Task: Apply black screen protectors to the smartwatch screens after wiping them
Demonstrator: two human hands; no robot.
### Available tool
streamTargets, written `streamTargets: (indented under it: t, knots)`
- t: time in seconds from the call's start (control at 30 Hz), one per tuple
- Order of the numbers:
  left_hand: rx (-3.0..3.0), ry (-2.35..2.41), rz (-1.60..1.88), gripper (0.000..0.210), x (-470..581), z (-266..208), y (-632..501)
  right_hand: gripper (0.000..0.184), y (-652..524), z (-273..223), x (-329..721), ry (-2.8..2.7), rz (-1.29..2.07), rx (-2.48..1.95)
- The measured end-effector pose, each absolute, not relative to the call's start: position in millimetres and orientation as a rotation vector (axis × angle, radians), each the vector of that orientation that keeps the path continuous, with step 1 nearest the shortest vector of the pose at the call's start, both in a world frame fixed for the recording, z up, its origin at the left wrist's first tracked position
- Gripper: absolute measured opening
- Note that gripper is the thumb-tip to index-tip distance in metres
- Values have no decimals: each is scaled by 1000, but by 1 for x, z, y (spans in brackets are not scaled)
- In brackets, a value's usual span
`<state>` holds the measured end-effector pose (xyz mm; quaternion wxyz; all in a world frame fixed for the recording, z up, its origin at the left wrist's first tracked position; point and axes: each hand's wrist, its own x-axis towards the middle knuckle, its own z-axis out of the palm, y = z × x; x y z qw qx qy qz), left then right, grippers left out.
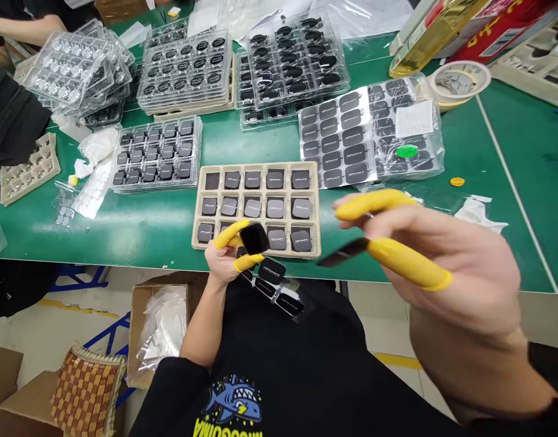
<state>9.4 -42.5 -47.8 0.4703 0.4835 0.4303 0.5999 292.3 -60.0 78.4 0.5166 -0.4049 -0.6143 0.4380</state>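
Observation:
My left hand (221, 258), with yellow finger cots, pinches a small square black piece (254, 238) with a dark, smooth face. Just below that piece, at the same hand, hangs a strip of black labels (279, 289) with pale printing. My right hand (447, 261), close to the camera and also in yellow finger cots, grips a thin dark label (345, 252) by one end, tilted nearly edge-on. Behind my left hand lies a beige moulded tray (318, 209) with similar square pieces in its pockets; the far-left pocket holds no such piece.
Sheets of black labels (336, 142) lie behind the tray, partly in clear plastic. Clear trays (199, 155) of dark parts stand at the back and left. A tape roll (461, 82) and bottle (431, 39) are at right. Another person's arm (23, 27) shows at upper left.

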Motion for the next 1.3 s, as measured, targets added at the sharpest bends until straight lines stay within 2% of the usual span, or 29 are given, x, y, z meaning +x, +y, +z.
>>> streamTargets:
  t: [0.1,0.2,0.43,0.9,1.07,1.3]
  knots:
    - [1305,963,1449,72,10,-44,-44,29,-33,101,277,-1597,1214,-990]
    - [1417,895,1431,73,10,-40,-45,37,-14,108,262,-1725,1388,-969]
    - [1536,879,1424,74,5,-36,-47,31,-4,94,250,-1725,1632,-1021]
    - [1585,834,1428,71,-1,-40,-47,28,2,94,243,-1717,1719,-1003]
    - [1570,814,1449,76,2,-37,-45,23,1,90,243,-1678,1768,-983]
    - [1586,690,1491,73,7,-30,-42,27,-4,86,243,-1649,1734,-968]
